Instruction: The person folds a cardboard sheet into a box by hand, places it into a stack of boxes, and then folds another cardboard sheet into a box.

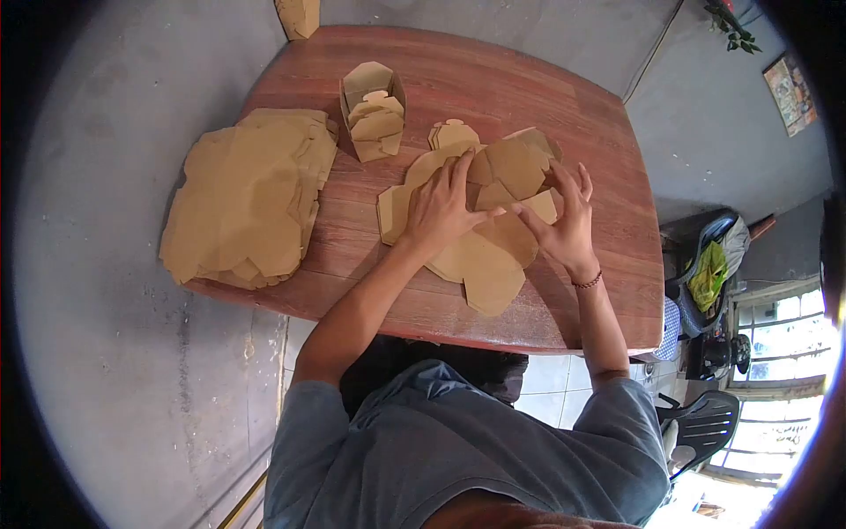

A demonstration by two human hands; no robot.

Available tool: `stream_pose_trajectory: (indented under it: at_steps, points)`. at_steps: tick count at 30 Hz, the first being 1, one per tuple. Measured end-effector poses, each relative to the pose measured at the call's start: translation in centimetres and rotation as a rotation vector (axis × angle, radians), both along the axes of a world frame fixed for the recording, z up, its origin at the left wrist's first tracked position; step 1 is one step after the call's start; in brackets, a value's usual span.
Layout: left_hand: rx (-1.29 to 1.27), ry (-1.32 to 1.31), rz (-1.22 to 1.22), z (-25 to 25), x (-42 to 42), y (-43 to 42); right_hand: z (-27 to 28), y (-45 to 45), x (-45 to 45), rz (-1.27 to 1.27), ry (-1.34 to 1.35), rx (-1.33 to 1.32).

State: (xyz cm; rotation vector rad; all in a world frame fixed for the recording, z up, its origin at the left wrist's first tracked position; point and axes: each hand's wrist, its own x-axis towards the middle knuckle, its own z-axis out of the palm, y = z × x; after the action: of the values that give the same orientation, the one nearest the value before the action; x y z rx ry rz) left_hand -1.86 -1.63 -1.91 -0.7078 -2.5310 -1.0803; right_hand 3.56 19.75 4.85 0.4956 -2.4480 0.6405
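A partly folded brown cardboard box (515,166) stands between my hands, its flaps raised. My left hand (443,204) grips its left side, fingers pointing away from me and thumb stretched across the near side. On the right side, my right hand (566,225) holds the box with curved fingers, its thumb turned inward at the near flap. Beneath both hands lie flat cardboard blanks (489,273) with rounded flaps. Small cardboard pieces (454,134) lie just beyond my left fingertips. The fingers partly hide the box's edges.
A thick stack of flat cardboard blanks (238,198) lies at the left of the reddish wooden table (608,282). An open cardboard box (374,110) with folded pieces inside stands behind. Another cardboard piece (300,18) is at the far left corner. A dark chair (705,423) stands to the right.
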Motion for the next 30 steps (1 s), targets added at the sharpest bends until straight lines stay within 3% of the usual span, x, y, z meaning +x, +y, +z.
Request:
stream_pose_trajectory:
  at_steps: [4, 8, 10, 14, 16, 18, 20, 22, 25, 30]
  points:
    - [0.031, 0.144, 0.078, -0.8, -0.5, -0.1, 0.9, 0.2, -2.0, 0.067, -0.294, -0.041]
    - [0.100, 0.293, 0.107, -1.2, -0.9, -0.2, 2.7, -1.5, -2.7, 0.130, -0.309, -0.050]
    - [0.125, 0.339, 0.120, -1.1, -1.1, -0.6, 2.9, -2.5, -3.0, 0.115, -0.218, 0.117]
    - [0.245, 0.418, 0.152, 0.2, -2.0, -2.3, 3.8, -3.7, -4.6, 0.107, -0.206, 0.158]
    - [0.277, 0.464, 0.162, 0.9, -2.7, -4.0, 6.7, -4.3, -5.7, 0.275, -0.210, -0.222]
    - [0.238, 0.666, 0.294, 1.3, -4.4, -6.6, 9.8, -4.4, -6.7, 0.301, -0.298, -0.285]
    - [0.243, 0.656, 0.387, 1.6, -6.0, -8.8, 11.6, -4.3, -8.5, 0.315, -0.386, -0.358]
    - [0.245, 0.652, 0.494, 1.1, -7.3, -10.3, 12.9, -4.5, -11.7, 0.321, -0.406, -0.220]
    - [0.078, 0.576, 0.549, -0.9, -8.5, -11.5, 12.4, -5.9, -16.7, 0.417, -0.377, -0.329]
    - [0.158, 0.480, 0.390, -1.1, -8.6, -11.6, 12.1, -7.9, -21.7, 0.419, -0.580, -0.201]
